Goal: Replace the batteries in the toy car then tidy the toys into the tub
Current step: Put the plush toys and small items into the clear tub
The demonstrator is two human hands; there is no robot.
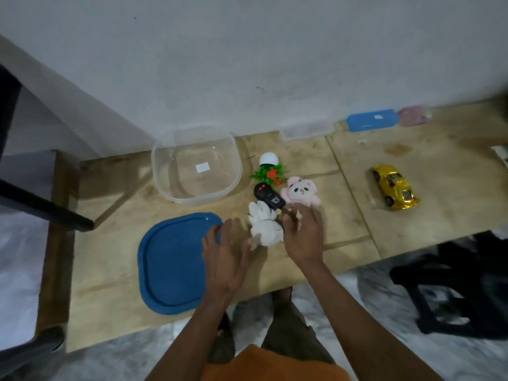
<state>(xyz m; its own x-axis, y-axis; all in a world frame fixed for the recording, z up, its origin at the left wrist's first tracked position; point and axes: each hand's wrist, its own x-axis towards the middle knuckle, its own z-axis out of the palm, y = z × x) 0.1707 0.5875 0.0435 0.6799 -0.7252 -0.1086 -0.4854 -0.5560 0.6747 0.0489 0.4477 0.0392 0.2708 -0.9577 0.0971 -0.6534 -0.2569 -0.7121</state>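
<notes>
Well off to the right of both hands, the gold toy car (395, 187) lies alone on the wooden table (412, 160), its long axis running diagonally from far-left to near-right. Which end is its front I cannot tell. The left hand (224, 250) and right hand (302, 235), fingers spread and holding nothing, flank a white plush toy (264, 224); the clear tub (196, 163) sits far-left.
</notes>
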